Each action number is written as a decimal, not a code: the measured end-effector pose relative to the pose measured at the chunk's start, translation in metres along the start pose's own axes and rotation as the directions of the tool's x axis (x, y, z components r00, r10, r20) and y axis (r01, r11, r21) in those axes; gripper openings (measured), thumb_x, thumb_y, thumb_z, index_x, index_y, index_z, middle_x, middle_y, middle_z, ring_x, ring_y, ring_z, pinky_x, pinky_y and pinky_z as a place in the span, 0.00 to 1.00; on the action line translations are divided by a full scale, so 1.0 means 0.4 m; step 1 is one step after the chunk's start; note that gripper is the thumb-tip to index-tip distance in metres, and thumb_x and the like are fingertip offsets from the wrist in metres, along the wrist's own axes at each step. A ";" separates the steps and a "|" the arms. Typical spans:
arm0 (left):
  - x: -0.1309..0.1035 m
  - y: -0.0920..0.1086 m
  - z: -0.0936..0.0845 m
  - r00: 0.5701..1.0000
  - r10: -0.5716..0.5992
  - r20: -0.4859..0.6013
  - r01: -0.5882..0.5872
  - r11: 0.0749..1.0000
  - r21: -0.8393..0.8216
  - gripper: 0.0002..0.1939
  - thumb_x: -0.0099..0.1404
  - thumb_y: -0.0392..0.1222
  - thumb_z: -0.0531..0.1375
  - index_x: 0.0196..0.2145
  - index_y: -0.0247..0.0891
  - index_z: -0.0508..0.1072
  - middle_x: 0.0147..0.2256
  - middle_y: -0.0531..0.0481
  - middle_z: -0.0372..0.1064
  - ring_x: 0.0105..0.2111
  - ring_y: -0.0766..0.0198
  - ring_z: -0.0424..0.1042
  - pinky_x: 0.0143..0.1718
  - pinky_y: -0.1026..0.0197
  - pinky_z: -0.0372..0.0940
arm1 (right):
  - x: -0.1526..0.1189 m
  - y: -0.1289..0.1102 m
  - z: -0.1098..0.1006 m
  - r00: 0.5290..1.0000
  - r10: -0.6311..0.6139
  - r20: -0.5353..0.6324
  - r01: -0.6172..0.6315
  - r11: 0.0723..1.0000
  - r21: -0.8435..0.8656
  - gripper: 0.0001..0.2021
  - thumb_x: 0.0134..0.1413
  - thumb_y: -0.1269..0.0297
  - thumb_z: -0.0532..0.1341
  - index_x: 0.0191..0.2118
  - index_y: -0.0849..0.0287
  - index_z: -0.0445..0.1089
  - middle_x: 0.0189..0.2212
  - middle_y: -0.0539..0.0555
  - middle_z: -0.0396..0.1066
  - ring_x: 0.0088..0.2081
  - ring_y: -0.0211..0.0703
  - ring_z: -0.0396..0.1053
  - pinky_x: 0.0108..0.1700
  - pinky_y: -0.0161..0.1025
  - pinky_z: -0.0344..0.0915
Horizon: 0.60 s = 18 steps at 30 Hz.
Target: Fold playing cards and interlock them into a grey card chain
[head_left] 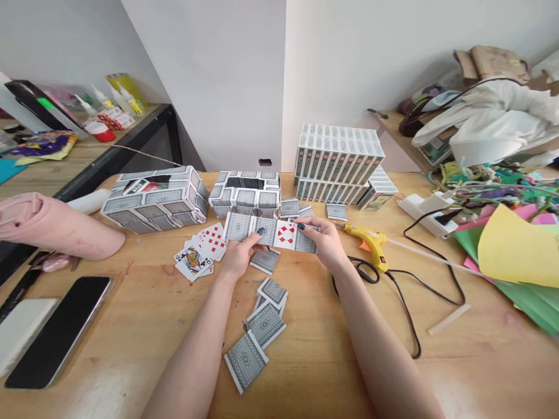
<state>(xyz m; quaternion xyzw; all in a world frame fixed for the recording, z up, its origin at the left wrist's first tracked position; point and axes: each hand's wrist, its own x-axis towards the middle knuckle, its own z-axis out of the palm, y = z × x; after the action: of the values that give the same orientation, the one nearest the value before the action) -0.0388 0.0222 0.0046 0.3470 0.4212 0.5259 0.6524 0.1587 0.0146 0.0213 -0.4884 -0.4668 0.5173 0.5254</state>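
Between my two hands stretches a strip of joined playing cards (265,231), mostly grey patterned backs with one red diamond face in the row. My left hand (241,251) pinches it left of the middle, thumb on top. At the right end my right hand (322,240) grips it the same way. Under and in front of the strip lie several folded cards (266,323), backs up. To the left, some face-up cards (194,261) are fanned out. Just behind the strip stands a small box built from cards (244,201), with an opening in its top.
A larger card box (155,198) is at the back left. Stacked card packs (336,160) stand behind. A yellow glue gun (369,244) with a looping cable lies right, near a power strip (428,212) and coloured paper (517,244). A phone (61,331) lies left.
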 end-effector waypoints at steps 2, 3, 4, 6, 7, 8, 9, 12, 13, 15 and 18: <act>0.000 -0.003 0.003 1.000 0.020 0.011 -0.020 1.000 0.000 0.08 0.48 0.41 0.66 0.24 0.34 0.74 0.24 0.52 0.71 0.22 0.67 0.69 0.24 0.64 0.65 | -0.001 -0.001 0.005 0.999 0.017 -0.037 -0.015 0.999 0.032 0.13 0.43 0.56 0.65 0.33 0.59 0.74 0.35 0.54 0.74 0.35 0.43 0.70 0.37 0.39 0.64; 0.000 -0.005 0.005 0.999 0.029 0.015 -0.029 1.000 0.002 0.08 0.49 0.42 0.66 0.25 0.34 0.74 0.24 0.52 0.71 0.21 0.67 0.68 0.24 0.64 0.65 | -0.001 -0.002 0.009 0.998 0.024 -0.062 -0.020 0.998 0.056 0.13 0.42 0.56 0.65 0.33 0.59 0.73 0.35 0.54 0.74 0.34 0.43 0.70 0.36 0.39 0.64; 0.000 -0.007 0.006 0.999 0.035 0.019 -0.035 0.999 0.006 0.08 0.49 0.42 0.66 0.26 0.35 0.74 0.24 0.52 0.71 0.21 0.67 0.68 0.24 0.63 0.65 | -0.001 -0.002 0.013 0.996 0.030 -0.088 -0.023 0.997 0.080 0.13 0.41 0.56 0.66 0.32 0.59 0.72 0.34 0.54 0.74 0.33 0.43 0.70 0.35 0.39 0.64; -0.001 -0.011 0.008 0.999 0.040 0.024 -0.041 0.999 0.011 0.09 0.50 0.43 0.66 0.28 0.36 0.74 0.25 0.52 0.72 0.20 0.66 0.69 0.24 0.63 0.65 | -0.003 -0.003 0.023 0.991 0.042 -0.126 -0.026 0.991 0.128 0.13 0.39 0.56 0.67 0.30 0.59 0.70 0.33 0.54 0.74 0.33 0.44 0.70 0.34 0.39 0.65; -0.001 -0.014 0.009 0.999 0.039 0.025 -0.040 0.999 0.016 0.09 0.50 0.43 0.66 0.28 0.36 0.74 0.25 0.52 0.72 0.21 0.66 0.69 0.24 0.63 0.65 | -0.004 -0.003 0.028 0.990 0.048 -0.132 -0.028 0.989 0.148 0.14 0.39 0.55 0.67 0.30 0.58 0.70 0.32 0.54 0.74 0.34 0.44 0.71 0.35 0.39 0.65; -0.001 -0.016 0.009 0.999 0.034 0.027 -0.034 0.999 0.023 0.09 0.50 0.43 0.65 0.28 0.36 0.74 0.25 0.51 0.73 0.22 0.64 0.70 0.25 0.62 0.66 | -0.005 -0.003 0.034 0.990 0.051 -0.128 -0.029 0.986 0.166 0.14 0.39 0.55 0.67 0.29 0.58 0.69 0.31 0.54 0.74 0.34 0.45 0.71 0.35 0.39 0.66; -0.002 -0.019 0.009 0.999 0.022 0.030 -0.023 0.999 0.032 0.08 0.50 0.43 0.65 0.27 0.36 0.74 0.26 0.50 0.73 0.23 0.63 0.71 0.26 0.61 0.67 | -0.006 -0.001 0.039 0.992 0.049 -0.120 -0.027 0.983 0.183 0.13 0.39 0.55 0.67 0.29 0.58 0.69 0.31 0.54 0.74 0.35 0.45 0.71 0.36 0.40 0.66; -0.005 -0.026 0.011 0.998 -0.029 0.052 0.026 0.998 0.053 0.09 0.51 0.43 0.65 0.29 0.35 0.74 0.28 0.47 0.74 0.27 0.58 0.74 0.30 0.58 0.69 | -0.007 0.007 0.054 0.994 0.026 -0.106 -0.003 0.977 0.213 0.12 0.40 0.56 0.67 0.28 0.58 0.69 0.32 0.53 0.75 0.36 0.45 0.72 0.39 0.41 0.66; -0.006 -0.027 0.013 0.997 -0.040 0.065 0.037 0.998 0.052 0.10 0.51 0.43 0.65 0.30 0.35 0.74 0.29 0.47 0.75 0.28 0.57 0.74 0.31 0.57 0.69 | -0.008 0.010 0.057 0.994 0.018 -0.109 0.005 0.977 0.213 0.12 0.40 0.56 0.67 0.28 0.58 0.69 0.32 0.54 0.75 0.37 0.45 0.71 0.40 0.41 0.66; -0.009 -0.028 0.017 0.995 -0.052 0.091 0.048 0.998 0.046 0.11 0.51 0.44 0.65 0.31 0.35 0.74 0.32 0.46 0.75 0.30 0.56 0.75 0.31 0.56 0.69 | -0.008 0.016 0.062 0.993 0.010 -0.118 0.014 0.978 0.207 0.12 0.41 0.56 0.67 0.29 0.58 0.68 0.34 0.54 0.75 0.37 0.45 0.71 0.41 0.41 0.66; -0.011 -0.027 0.020 0.992 -0.055 0.111 0.049 0.997 0.057 0.12 0.51 0.44 0.65 0.32 0.35 0.74 0.33 0.45 0.75 0.31 0.56 0.75 0.31 0.56 0.70 | -0.007 0.018 0.061 0.995 0.004 -0.104 0.014 0.984 0.180 0.12 0.42 0.56 0.66 0.29 0.58 0.68 0.35 0.54 0.74 0.38 0.46 0.71 0.40 0.41 0.66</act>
<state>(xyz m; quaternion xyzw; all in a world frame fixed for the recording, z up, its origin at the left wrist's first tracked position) -0.0276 0.0155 -0.0010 0.3824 0.4068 0.4768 0.6789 0.1338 0.0125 0.0165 -0.4639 -0.3913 0.5300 0.5923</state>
